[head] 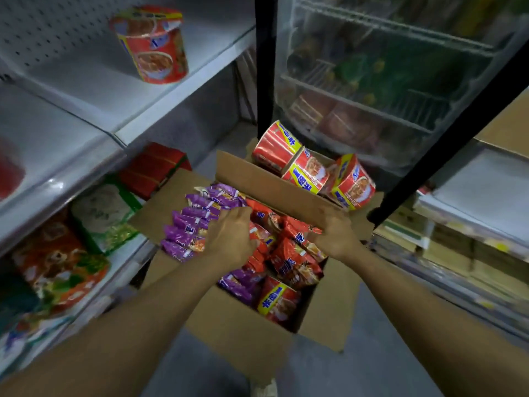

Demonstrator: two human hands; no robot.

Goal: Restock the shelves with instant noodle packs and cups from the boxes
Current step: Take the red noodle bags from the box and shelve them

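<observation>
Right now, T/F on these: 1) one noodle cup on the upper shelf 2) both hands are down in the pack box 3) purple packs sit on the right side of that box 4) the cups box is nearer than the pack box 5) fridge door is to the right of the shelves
1. True: a single red noodle cup stands on the upper shelf.
2. True: the left hand and the right hand are both in the pack box.
3. False: the purple packs line its left side; red packs fill the right.
4. False: the cups box with three cups lies beyond the pack box.
5. True: the glass fridge door is to the right.
</observation>
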